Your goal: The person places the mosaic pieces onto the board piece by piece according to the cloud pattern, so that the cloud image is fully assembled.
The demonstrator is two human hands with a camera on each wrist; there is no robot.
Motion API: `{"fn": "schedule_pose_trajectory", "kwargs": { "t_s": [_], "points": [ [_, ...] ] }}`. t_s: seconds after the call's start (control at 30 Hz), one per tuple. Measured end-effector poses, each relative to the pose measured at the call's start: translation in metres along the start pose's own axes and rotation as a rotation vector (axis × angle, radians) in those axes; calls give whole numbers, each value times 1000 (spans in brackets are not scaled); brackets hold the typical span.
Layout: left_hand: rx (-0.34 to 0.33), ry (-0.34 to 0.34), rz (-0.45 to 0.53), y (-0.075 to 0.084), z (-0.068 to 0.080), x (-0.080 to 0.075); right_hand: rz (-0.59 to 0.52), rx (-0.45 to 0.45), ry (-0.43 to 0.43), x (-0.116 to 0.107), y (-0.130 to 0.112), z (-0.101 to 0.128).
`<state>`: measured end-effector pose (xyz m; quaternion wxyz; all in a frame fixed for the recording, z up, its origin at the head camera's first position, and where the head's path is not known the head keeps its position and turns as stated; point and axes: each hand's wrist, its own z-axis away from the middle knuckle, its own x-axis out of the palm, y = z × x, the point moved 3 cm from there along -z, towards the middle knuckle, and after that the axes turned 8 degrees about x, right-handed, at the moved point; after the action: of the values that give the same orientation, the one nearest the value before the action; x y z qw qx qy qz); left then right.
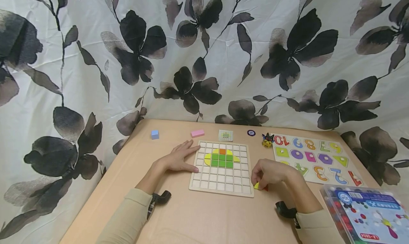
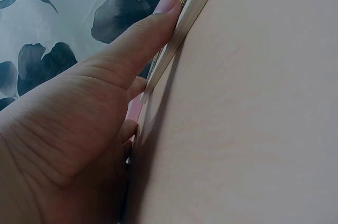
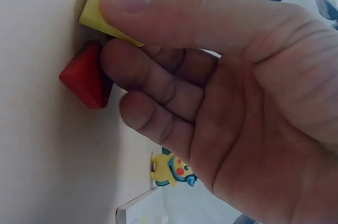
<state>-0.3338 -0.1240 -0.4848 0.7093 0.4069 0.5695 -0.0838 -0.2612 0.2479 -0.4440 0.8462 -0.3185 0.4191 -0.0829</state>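
Pinched by the right hand (image 3: 222, 92), a yellow tile (image 3: 103, 7) lifts beside a red tile (image 3: 84, 78); the left hand (image 1: 179, 158) lies flat, fingers straight, steadying the grid board (image 1: 223, 187) on the table (image 1: 198, 215).

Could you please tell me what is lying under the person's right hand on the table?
A yellow piece pinched by the right hand, with a red piece beside it; anything further under the palm is covered.

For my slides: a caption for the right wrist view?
Right hand pinches a yellow piece beside a red piece on the table.
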Motion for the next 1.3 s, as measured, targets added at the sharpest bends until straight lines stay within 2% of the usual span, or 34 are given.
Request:
{"fn": "schedule_pose_trajectory", "kwargs": {
  "t_s": [0.27, 0.4, 0.5, 0.63, 0.87, 1.03, 1.23, 1.3],
  "points": [
    [5, 5, 5, -1, -1, 1, -7, -93, 83, -10, 6, -1],
    [8, 7, 3, -2, -1, 2, -89, -94, 120, -12, 6, -3],
    [8, 8, 7, -2, 0, 2, -125, -92, 182, -14, 5, -3],
    [6, 10, 16, -2, 0, 3, -111, -109, 268, -15, 5, -5],
    [1, 9, 16, -3, 0, 3, -86, -121, 345, -14, 0, -11],
    [1, 9, 11, -3, 0, 3, -87, -73, 429, -12, -5, -17],
    [3, 7, 6, -3, 0, 2, -247, 83, 511, -6, -8, -24],
    [5, 8, 8, -3, 0, 3, -276, 99, 532, -5, -10, -26]
  ]
}}
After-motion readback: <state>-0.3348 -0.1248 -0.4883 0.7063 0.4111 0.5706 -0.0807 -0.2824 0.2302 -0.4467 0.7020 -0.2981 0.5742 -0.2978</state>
